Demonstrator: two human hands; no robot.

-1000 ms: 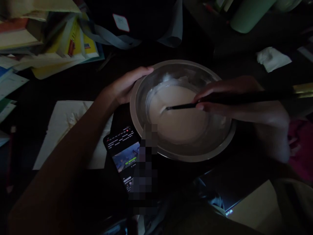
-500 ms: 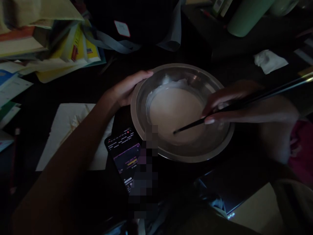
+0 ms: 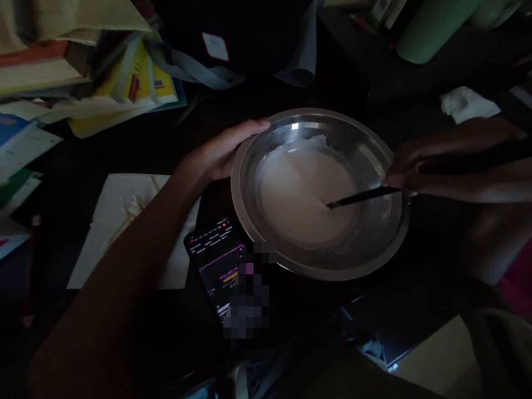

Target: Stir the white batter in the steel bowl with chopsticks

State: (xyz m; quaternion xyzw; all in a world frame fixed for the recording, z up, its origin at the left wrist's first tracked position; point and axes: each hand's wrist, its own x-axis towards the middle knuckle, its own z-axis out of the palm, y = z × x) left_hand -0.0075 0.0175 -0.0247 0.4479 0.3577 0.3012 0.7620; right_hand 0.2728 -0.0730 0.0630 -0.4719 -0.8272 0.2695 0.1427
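Observation:
A wide stainless steel bowl (image 3: pixel 238 194) holds a pale, batter-like liquid (image 3: pixel 299 199) with smears up its wall. My left hand (image 3: pixel 226 149) grips the bowl's left rim, thumb on top and the other fingers mostly hidden beneath. Over the right rim, my right hand (image 3: pixel 432 166) is closed around black chopsticks (image 3: pixel 366 195), held close together like one stick. Their tips dip into the liquid right of its middle. Shadow hides the far ends of the chopsticks.
A lit phone (image 3: pixel 216 266) lies at the bowl's lower left, partly pixelated. Beside it, thin sticks (image 3: pixel 135 208) rest on white paper (image 3: pixel 93 249). Books (image 3: pixel 120 83) are piled upper left. A crumpled tissue (image 3: pixel 469 104) and green bottle (image 3: pixel 432 33) are upper right.
My right hand has drawn the chopsticks to the right and slightly up through the liquid. The whole view has shifted a little, with my left hand still on the rim.

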